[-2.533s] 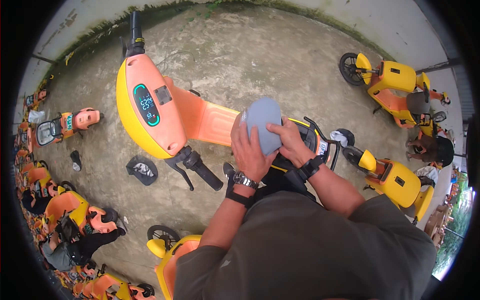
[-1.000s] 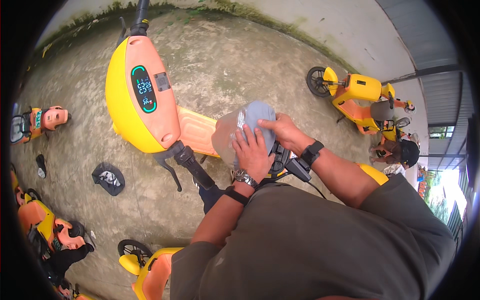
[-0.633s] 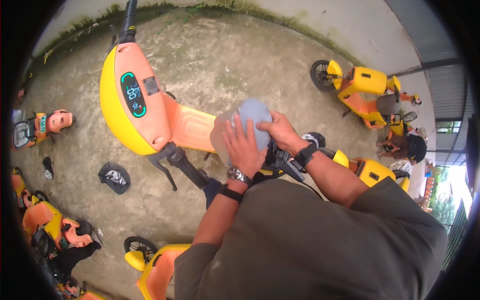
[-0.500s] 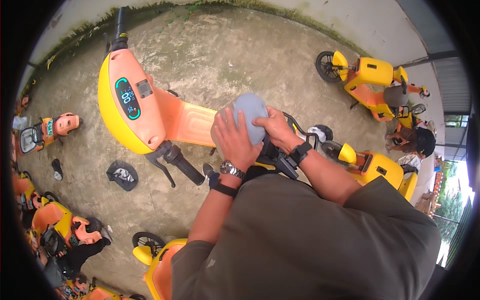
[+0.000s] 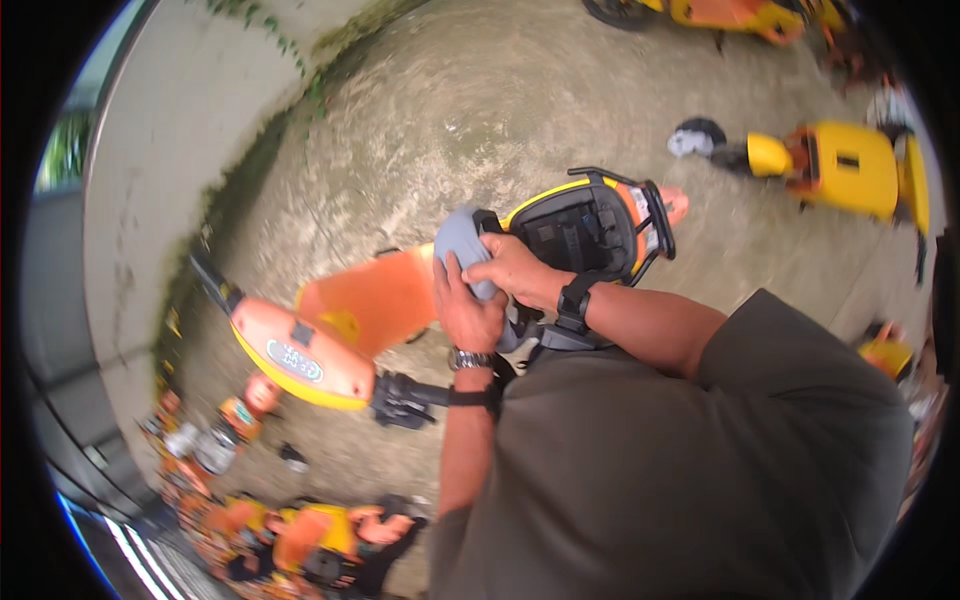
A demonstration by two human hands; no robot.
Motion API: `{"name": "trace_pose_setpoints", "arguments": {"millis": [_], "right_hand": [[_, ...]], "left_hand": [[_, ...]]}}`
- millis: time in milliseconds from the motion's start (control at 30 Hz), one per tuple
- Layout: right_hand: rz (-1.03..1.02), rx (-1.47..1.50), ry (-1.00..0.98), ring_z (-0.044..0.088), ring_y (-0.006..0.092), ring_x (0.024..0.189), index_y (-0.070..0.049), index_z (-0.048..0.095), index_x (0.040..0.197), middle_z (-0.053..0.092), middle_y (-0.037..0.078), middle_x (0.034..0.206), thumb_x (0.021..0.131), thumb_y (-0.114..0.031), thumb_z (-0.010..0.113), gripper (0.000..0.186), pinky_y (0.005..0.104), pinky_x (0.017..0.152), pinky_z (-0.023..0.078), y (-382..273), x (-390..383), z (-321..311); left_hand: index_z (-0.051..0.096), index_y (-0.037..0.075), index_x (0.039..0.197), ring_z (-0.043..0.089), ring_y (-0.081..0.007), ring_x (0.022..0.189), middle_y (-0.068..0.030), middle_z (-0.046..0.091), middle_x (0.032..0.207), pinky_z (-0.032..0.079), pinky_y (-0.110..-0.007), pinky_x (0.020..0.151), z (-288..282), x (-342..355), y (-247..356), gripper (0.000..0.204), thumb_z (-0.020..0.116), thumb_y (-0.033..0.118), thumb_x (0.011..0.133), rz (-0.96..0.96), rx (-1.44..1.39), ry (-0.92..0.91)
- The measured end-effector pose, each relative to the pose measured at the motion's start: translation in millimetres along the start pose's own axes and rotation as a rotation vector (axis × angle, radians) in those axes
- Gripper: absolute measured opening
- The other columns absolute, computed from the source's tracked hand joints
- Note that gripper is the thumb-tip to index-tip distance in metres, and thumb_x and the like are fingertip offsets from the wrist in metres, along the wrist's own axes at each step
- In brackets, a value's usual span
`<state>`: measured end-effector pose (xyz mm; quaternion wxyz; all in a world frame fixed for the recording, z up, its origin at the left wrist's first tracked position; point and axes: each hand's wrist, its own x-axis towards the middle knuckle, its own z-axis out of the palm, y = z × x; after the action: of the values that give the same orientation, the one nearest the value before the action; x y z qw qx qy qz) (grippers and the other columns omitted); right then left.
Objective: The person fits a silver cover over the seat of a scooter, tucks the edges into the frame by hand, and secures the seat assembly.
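A yellow-and-orange electric scooter [image 5: 375, 300] stands before me, its handlebar end to the left. Its grey scooter seat [image 5: 458, 232] appears tipped up at the front edge of a black storage compartment [image 5: 575, 240], which lies uncovered. My left hand [image 5: 468, 315] is wrapped against the near side of the seat, fingers pointing up along it. From the right, my right hand [image 5: 515, 270] grips the seat's edge, its thumb side close to my left fingers. The seat's underside is mostly hidden by my hands. The lit dashboard [image 5: 295, 360] is blurred.
Another yellow scooter [image 5: 850, 170] stands at the far right, with part of one more at the top edge. Several scooters crowd the lower left, beside a person in dark clothing [image 5: 375, 565]. A pale wall [image 5: 190, 130] borders the concrete floor on the left.
My view has turned and shifted, so the scooter now lies slanted and its storage compartment shows. Both hands stay on the seat, which now appears more edge-on; my left fingers have curled more.
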<state>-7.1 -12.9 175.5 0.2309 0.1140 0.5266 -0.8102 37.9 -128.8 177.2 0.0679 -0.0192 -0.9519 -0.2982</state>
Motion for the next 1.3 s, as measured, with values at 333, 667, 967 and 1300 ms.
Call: {"name": "trace_pose_setpoints", "arguments": {"millis": [333,667,967,1300], "right_hand": [[-0.026,-0.197,-0.096,0.053,0.0118,0.069,0.002,0.059,0.085,0.059,0.007,0.075,0.078,-0.018,0.065,0.022,0.0304,0.062,0.043,0.7,-2.6,2.4],[0.408,0.555,-0.096,0.061,0.0214,0.088,0.0,0.053,0.107,0.059,0.01,0.101,0.084,-0.021,0.067,0.034,0.0369,0.07,0.051,6.5,27.6,3.1],[0.351,0.356,-0.043,0.06,0.0207,0.093,0.008,0.054,0.113,0.062,0.014,0.105,0.085,-0.022,0.066,0.043,0.0334,0.079,0.049,6.8,45.1,13.6],[0.069,-0.078,-0.143,0.057,0.0166,0.077,0.013,0.054,0.108,0.062,0.016,0.086,0.077,-0.015,0.06,0.042,0.032,0.065,0.047,4.7,38.4,19.1]], "left_hand": [[0.043,-0.004,0.13,0.045,-0.0424,0.122,-0.0272,0.046,0.13,0.039,-0.044,0.1,-20.3,-2.1,-7.2,0.079,0.077,0.022,0.064,0.039,0.108,-0.055],[0.04,-0.003,0.134,0.046,-0.0452,0.119,-0.0287,0.041,0.135,0.042,-0.046,0.097,-28.0,0.3,-6.7,0.076,0.065,0.014,0.064,-0.011,0.176,-0.096],[0.039,0.001,0.137,0.045,-0.0472,0.119,-0.0305,0.039,0.136,0.042,-0.046,0.097,-26.1,-9.6,-7.4,0.079,0.065,0.016,0.064,-0.044,0.235,-0.078],[0.045,-0.001,0.131,0.046,-0.0434,0.121,-0.0266,0.047,0.132,0.038,-0.044,0.101,-28.0,-7.5,-28.1,0.067,0.065,0.012,0.069,0.01,0.156,0.032]]}}
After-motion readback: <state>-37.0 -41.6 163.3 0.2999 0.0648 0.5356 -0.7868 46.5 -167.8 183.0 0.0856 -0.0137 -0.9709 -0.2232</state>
